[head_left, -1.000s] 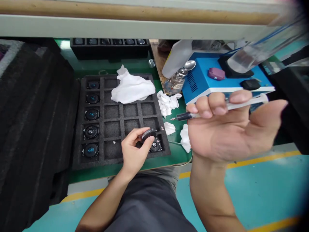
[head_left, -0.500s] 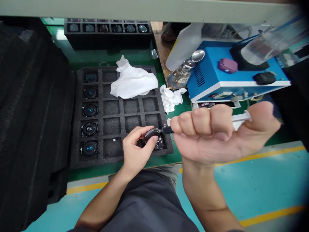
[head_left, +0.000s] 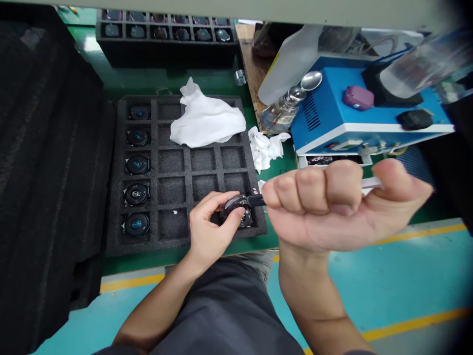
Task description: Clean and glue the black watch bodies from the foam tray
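Observation:
My left hand pinches a black round watch case between thumb and fingers, tilted on its edge. It is over the front right of the dark foam tray, where another round watch part lies in a compartment. My right hand is wrapped round a syringe-like tool with a black front end and a white rear end. The black end points left and reaches the watch case's edge; exact contact is hard to make out. My right thumb bears on the white end. The tool's middle is hidden in my fist.
Several watches fill the tray's left column. A white cloth covers its back compartments. Crumpled tissue, a spouted bottle and a blue machine are rightward. Stacked black foam rises at left; another foam tray is behind.
My right thumb has come slightly closer to the fist, and less of the white end shows. My left hand keeps its hold. The whole view has shifted a little.

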Demonstrator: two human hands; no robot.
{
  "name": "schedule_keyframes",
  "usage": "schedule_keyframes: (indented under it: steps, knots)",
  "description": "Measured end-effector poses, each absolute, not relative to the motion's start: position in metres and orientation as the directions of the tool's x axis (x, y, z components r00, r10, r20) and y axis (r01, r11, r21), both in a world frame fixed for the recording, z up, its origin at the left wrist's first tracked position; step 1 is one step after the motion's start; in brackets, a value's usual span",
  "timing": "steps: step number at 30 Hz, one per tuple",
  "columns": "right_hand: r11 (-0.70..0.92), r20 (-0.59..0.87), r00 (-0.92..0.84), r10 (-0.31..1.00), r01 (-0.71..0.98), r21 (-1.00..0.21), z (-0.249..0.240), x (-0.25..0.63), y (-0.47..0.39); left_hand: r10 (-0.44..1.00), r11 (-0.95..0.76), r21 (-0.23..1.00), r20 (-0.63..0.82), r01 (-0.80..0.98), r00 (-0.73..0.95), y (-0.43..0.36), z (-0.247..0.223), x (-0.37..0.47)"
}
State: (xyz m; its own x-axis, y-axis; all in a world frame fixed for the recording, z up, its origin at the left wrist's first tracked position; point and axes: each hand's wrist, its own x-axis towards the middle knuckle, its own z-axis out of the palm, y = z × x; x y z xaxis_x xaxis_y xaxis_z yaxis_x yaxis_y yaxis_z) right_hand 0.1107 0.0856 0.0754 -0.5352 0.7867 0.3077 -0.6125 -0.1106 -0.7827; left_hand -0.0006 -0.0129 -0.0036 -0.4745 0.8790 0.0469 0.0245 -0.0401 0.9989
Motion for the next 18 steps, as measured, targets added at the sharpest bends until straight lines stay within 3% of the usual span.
schedule_keyframes:
  steps: [10, 18]
  knots:
    - [-0.137, 0.349, -0.565, 0.748, -0.646, -0.751, 0.0719, 0.1120, 0.0889, 0.878, -0.041, 0.999, 0.046, 0.021, -0.477, -0.0121, -0.0043, -0.0009]
    - [-0.115, 0.337, -0.505, 0.794, -0.670, -0.734, 0.0731, 0.1093, 0.0880, 0.876, -0.043, 0.999, 0.053, 0.033, -0.480, -0.0125, -0.0048, -0.0005]
